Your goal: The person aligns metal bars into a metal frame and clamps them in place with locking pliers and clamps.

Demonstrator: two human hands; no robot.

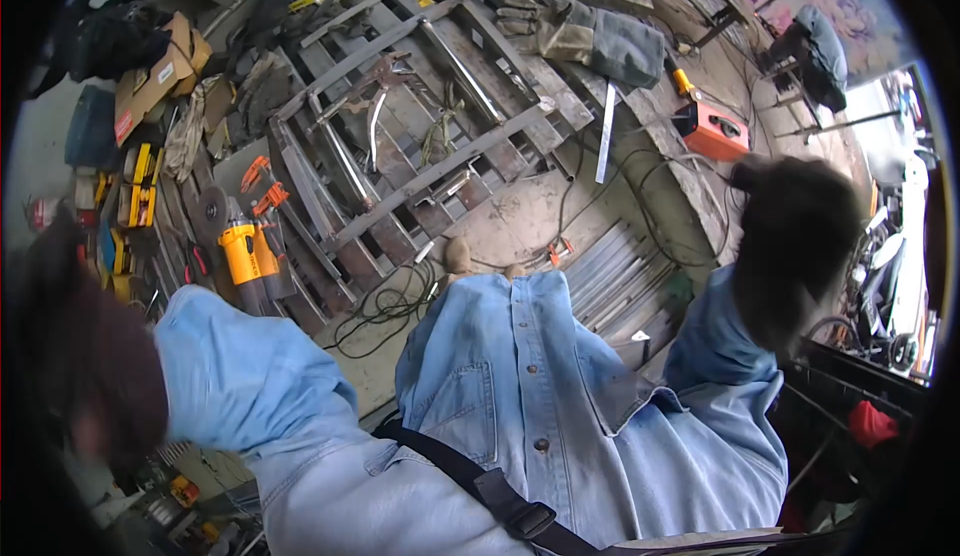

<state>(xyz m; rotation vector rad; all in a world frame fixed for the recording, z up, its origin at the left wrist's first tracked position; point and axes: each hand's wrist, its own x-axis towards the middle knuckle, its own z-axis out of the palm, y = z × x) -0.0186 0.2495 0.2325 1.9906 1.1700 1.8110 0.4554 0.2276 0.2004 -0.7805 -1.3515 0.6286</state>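
Note:
My left hand (95, 356), in a dark glove, is raised at the far left edge, blurred and partly lost in the dark border. On the right, my right hand (800, 241) is also up, dark-gloved and smeared by motion. Nothing can be made out in either one, and their fingers are not clear. Between them, a welded steel frame (470, 161) lies across the bench in front of me. A yellow angle grinder (245, 253) rests at its left side. Beyond my right hand stands an orange box-shaped machine (715, 132) with a black handle.
Heavy work gloves (610, 41) lie at the back beside a metal ruler (606, 134). Orange clamps (265, 186) sit near the grinder. Black cable (385, 306) coils on the floor, with steel bars (625, 281) to the right. Yellow-black cases (140, 186) stand left.

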